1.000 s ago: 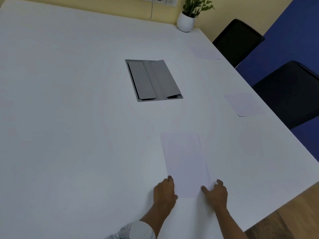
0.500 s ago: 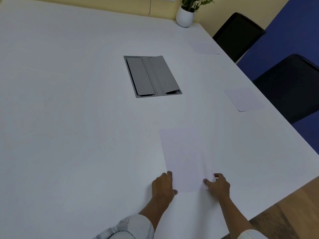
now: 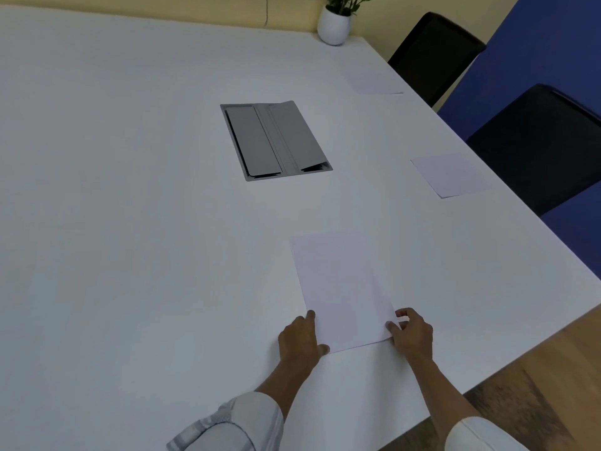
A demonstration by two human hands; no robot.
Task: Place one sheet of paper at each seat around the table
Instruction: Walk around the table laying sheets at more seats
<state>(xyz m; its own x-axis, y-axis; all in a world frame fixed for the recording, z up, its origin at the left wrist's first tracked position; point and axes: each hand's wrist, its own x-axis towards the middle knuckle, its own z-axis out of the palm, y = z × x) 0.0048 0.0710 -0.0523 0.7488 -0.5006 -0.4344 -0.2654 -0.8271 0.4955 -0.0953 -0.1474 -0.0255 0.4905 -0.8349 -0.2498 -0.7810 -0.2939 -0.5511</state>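
Observation:
A white paper stack point(image 3: 341, 288) lies flat on the white table point(image 3: 130, 222) near its front edge. My left hand point(image 3: 300, 340) rests against the stack's near left corner. My right hand point(image 3: 413, 333) pinches the near right corner, where the top sheet's edge is lifted a little between thumb and fingers. A single sheet point(image 3: 450, 175) lies before the nearer black chair point(image 3: 536, 141) on the right. Another sheet point(image 3: 374, 83) lies before the farther black chair point(image 3: 432, 53).
A grey cable hatch point(image 3: 276, 139) is set into the table's middle. A white pot with a green plant point(image 3: 335, 24) stands at the far corner by the yellow wall. Blue wall and wooden floor lie to the right of the table.
My right hand has curled onto the stack's near right corner and raised the top sheet's edge slightly. My left hand stays at the left corner. The view has shifted slightly.

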